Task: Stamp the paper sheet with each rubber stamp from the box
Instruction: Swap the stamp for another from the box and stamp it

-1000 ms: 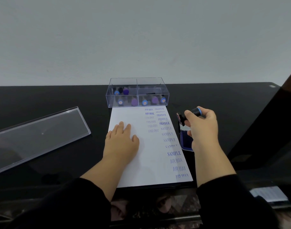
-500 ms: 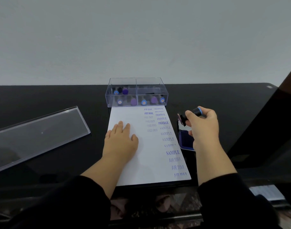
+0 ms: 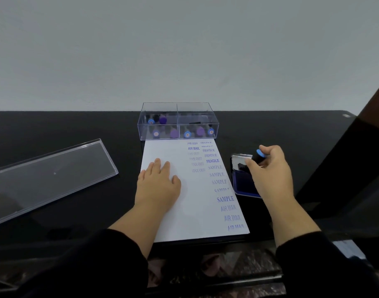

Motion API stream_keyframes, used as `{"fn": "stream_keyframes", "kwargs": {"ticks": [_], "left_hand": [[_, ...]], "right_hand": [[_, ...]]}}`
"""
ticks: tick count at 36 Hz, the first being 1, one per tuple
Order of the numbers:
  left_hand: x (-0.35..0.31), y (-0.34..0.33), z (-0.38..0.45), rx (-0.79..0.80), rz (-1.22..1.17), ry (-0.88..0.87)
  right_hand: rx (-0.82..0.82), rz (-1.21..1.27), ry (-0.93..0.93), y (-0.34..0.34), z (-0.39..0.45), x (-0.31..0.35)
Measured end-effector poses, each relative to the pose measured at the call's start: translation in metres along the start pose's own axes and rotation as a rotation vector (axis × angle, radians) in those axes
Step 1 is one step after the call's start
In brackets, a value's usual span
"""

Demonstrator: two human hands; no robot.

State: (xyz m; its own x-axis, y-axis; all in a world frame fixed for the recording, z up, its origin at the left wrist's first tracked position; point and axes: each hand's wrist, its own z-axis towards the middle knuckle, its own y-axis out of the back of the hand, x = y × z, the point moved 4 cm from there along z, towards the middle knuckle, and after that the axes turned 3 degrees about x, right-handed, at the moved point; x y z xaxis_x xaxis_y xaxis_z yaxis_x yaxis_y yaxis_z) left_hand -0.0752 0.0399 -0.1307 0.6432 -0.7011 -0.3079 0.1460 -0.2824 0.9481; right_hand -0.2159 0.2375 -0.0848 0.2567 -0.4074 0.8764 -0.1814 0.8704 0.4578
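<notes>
A white paper sheet lies on the black table, its right side covered in blue prints reading AIR MAIL, FRAGILE, SAMPLE and a fainter word. My left hand presses flat on the sheet's left part. My right hand grips a black rubber stamp with a blue cap, tilted down onto the open blue ink pad right of the sheet. A clear two-compartment box behind the sheet holds several blue- and purple-capped stamps.
The box's clear lid lies flat on the table to the left. A dark panel rises at the right edge. The table's front edge runs just below the sheet.
My right hand has lowered the stamp from a raised, sideways position down onto the ink pad. My left hand has stayed on the paper.
</notes>
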Motion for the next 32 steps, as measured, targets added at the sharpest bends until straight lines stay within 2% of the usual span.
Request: {"fn": "stream_keyframes", "kwargs": {"ticks": [9, 32], "left_hand": [[0.000, -0.001, 0.003, 0.017, 0.026, 0.002], [0.002, -0.002, 0.003, 0.008, -0.004, -0.002]], "right_hand": [[0.011, -0.288, 0.051, 0.008, -0.005, 0.000], [0.027, -0.453, 0.102, -0.006, -0.011, -0.009]]}}
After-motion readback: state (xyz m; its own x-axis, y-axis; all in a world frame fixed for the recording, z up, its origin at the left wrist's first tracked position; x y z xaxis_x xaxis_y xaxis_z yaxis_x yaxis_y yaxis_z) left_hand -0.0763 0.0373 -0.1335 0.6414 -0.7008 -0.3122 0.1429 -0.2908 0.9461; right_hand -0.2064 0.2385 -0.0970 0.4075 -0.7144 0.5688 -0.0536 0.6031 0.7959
